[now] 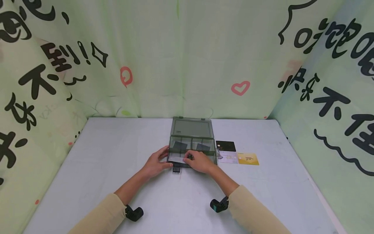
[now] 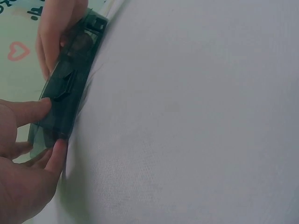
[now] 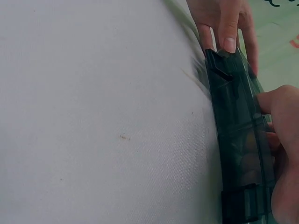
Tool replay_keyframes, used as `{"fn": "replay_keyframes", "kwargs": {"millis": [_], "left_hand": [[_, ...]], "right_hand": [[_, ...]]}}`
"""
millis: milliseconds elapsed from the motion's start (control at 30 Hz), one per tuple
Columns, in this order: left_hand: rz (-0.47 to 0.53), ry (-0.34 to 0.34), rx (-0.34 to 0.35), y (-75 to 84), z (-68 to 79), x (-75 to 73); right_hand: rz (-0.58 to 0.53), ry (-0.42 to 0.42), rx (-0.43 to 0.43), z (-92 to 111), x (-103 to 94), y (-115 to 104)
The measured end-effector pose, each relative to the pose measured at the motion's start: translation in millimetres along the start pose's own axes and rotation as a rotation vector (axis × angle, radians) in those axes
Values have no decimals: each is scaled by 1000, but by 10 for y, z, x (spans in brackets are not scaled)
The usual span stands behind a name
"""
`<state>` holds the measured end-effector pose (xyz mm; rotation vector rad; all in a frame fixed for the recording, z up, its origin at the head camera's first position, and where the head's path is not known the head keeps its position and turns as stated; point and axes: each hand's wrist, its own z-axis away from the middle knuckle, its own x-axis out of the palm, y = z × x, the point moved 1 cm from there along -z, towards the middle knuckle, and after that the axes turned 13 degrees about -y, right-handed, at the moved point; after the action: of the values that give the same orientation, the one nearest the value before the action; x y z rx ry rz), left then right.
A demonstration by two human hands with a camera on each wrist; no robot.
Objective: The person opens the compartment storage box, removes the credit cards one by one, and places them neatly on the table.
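Note:
A translucent grey-green compartment box (image 1: 192, 127) stands on the table with its lid raised at the back. My left hand (image 1: 156, 161) grips the box's front left corner, the thumb at the front and the fingers along the side. Reaching over the front wall, my right hand (image 1: 200, 161) has bent fingers inside the box. Its thumb and index tips are beside a pale flat piece (image 1: 176, 158) in the front left; whether they pinch it is hidden. In the right wrist view, fingers show through the box wall (image 3: 231, 116). Dark flat pieces (image 1: 180, 145) lie in the back compartments.
Right of the box lie a black card (image 1: 226, 146), a whitish card (image 1: 229, 157) and a yellow card (image 1: 248, 159). A small clear item touches the box's right side. A latch (image 1: 176, 169) hangs at the front. Printed curtains (image 1: 198, 65) enclose the white table (image 1: 122, 139).

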<state>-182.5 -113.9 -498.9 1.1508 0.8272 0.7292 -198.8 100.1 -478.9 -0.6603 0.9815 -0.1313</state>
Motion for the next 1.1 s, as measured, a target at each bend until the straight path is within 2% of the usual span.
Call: {"fn": "replay_keyframes", "kwargs": {"millis": [333, 567, 800, 1100], "left_hand": [[3, 8, -13, 9, 9, -3], [-4, 6, -21, 4, 6, -3], [-1, 6, -13, -13, -13, -10], [-7, 14, -17, -5, -10, 1]], "right_hand": [[-82, -86, -77, 14, -33, 67], [-74, -110, -162, 39, -43, 105], [-161, -32, -230, 78, -74, 95], [-301, 57, -269, 125, -87, 144]]}}
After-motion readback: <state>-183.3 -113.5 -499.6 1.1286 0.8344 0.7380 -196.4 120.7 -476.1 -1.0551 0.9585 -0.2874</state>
